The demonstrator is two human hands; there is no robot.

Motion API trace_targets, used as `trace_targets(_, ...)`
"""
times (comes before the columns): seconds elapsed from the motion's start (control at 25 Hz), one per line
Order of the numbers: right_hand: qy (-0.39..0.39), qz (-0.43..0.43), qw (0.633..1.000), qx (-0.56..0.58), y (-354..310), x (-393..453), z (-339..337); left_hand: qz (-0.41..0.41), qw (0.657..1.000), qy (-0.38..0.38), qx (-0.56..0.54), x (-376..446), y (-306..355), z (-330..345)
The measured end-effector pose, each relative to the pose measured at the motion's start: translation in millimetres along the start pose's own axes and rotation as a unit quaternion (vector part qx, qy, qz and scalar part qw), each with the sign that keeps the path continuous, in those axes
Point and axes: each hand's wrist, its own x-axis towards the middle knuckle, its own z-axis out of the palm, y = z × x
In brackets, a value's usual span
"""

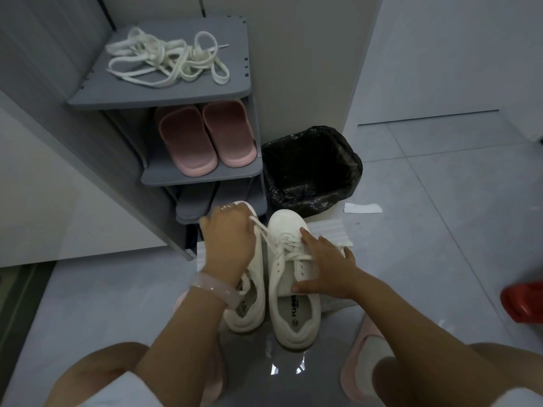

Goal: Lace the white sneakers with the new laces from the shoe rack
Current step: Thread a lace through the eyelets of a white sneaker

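Left hand (pixel 227 239) hides the left sneaker's (pixel 249 306) toe; its grip looks blurred.

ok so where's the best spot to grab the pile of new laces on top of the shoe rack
Probably the dense knot in the middle of the laces, pinched from above: they lie flat in a loose tangle on the rack's open top shelf, with nothing over them. Grabbing an outer loop or a single tip would likely just drag one strand out.
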Motion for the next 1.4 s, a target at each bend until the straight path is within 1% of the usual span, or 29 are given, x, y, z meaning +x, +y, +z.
trace_targets(0.04, -0.001, 0.0, 1.0, 0.003, 0.0, -0.2, 0.2, -0.017, 0.999, 0.006, -0.028, 1.6, -3.1, -2.4)
trace_targets(0.08, 0.0, 0.001, 1.0, 0.005, -0.5, -0.5, 0.4, -0.021, 0.999, -0.02, -0.046, -1.3, -3.2, -3.1)
trace_targets(0.12, 0.002, 0.003, 1.0, 0.005, -1.1, -0.8, 0.6, -0.017, 0.996, -0.068, -0.048, -6.3, -0.4, 1.9)
trace_targets(0.16, 0.005, 0.005, 1.0, 0.006, -1.7, -2.1, 0.8, -0.002, 0.992, -0.123, -0.034, -12.0, 4.0, 10.1)
trace_targets(0.2, 0.007, 0.006, 1.0, 0.006, -2.8, -3.0, 1.0, 0.022, 0.987, -0.161, -0.006, -17.0, 8.0, 19.8)
trace_targets(0.24, 0.009, 0.006, 1.0, 0.006, -3.4, -3.2, 1.5, 0.047, 0.983, -0.175, 0.014, -21.3, 11.0, 27.2)
trace_targets(0.28, 0.013, 0.006, 1.0, 0.004, -3.1, -2.6, 2.2, 0.066, 0.983, -0.168, 0.022, -23.4, 13.4, 31.8)
trace_targets(0.44, 0.011, -0.001, 1.0, -0.021, -2.0, 1.1, 3.2, 0.111, 0.984, -0.127, 0.052, -20.9, 17.8, 32.4)
trace_targets(0.48, 0.005, -0.003, 0.999, -0.034, -1.4, 1.2, 3.4, 0.114, 0.985, -0.119, 0.056, -19.5, 17.1, 26.2)
trace_targets(0.52, -0.001, -0.005, 0.999, -0.047, -0.9, 0.8, 3.5, 0.102, 0.99, -0.087, 0.038, -15.9, 13.3, 17.7)
trace_targets(0.56, -0.006, -0.007, 0.998, -0.055, -0.7, 0.6, 3.6, 0.075, 0.997, -0.032, -0.01, -10.4, 6.4, 4.0)
trace_targets(0.6, -0.009, -0.01, 0.998, -0.058, -0.8, 0.9, 3.7, 0.044, 0.995, 0.044, -0.074, -4.5, -1.8, -13.1)
trace_targets(0.64, -0.01, -0.011, 0.998, -0.058, -0.7, 1.3, 4.0, 0.021, 0.985, 0.111, -0.133, 1.1, -11.3, -28.8)
trace_targets(0.68, -0.01, -0.01, 0.998, -0.056, -1.3, 1.9, 3.7, 0.005, 0.972, 0.153, -0.181, 5.0, -20.3, -38.4)
trace_targets(0.72, -0.009, -0.009, 0.998, -0.057, -1.7, 2.1, 3.4, -0.012, 0.966, 0.147, -0.212, 6.1, -25.0, -43.1)
trace_targets(0.76, -0.009, -0.009, 0.998, -0.058, -2.2, 2.2, 3.0, -0.029, 0.97, 0.103, -0.218, 4.7, -24.5, -41.2)
trace_targets(0.8, -0.01, -0.007, 0.998, -0.06, -2.4, 2.2, 3.0, -0.038, 0.98, 0.032, -0.19, 1.4, -21.1, -31.8)
trace_targets(0.84, -0.011, -0.004, 0.998, -0.061, -2.5, 2.1, 3.3, -0.027, 0.989, -0.044, -0.137, -4.0, -14.8, -18.0)
trace_targets(0.88, -0.013, -0.001, 0.998, -0.062, -2.7, 1.7, 4.0, 0.001, 0.991, -0.108, -0.076, -9.7, -7.5, -2.5)
trace_targets(0.92, -0.014, 0.003, 0.998, -0.062, -3.0, 1.6, 4.6, 0.035, 0.988, -0.149, -0.025, -15.9, -0.8, 11.5)
trace_targets(0.96, -0.015, 0.005, 0.998, -0.062, -3.0, 1.5, 4.7, 0.068, 0.983, -0.17, 0.001, -20.3, 4.1, 23.6)
trace_targets(1.04, -0.019, 0.006, 0.998, -0.058, -3.4, 2.4, 3.8, 0.095, 0.979, -0.181, 0.012, -23.2, 9.1, 35.9)
trace_targets(1.16, -0.025, 0.007, 0.998, -0.055, -3.2, 2.1, 1.8, 0.107, 0.982, -0.154, 0.019, -21.8, 10.1, 34.1)
trace_targets(1.24, -0.029, 0.008, 0.998, -0.059, -2.7, 1.6, 2.1, 0.107, 0.988, -0.105, 0.034, -17.8, 6.0, 23.2)
trace_targets(1.32, -0.03, 0.007, 0.998, -0.062, -2.2, 1.6, 2.4, 0.062, 0.998, -0.026, -0.006, -8.4, -4.2, 3.5)
trace_targets(1.4, -0.027, 0.004, 0.998, -0.057, -3.0, 2.1, 1.3, -0.003, 0.994, 0.057, -0.088, 1.4, -20.8, -19.2)
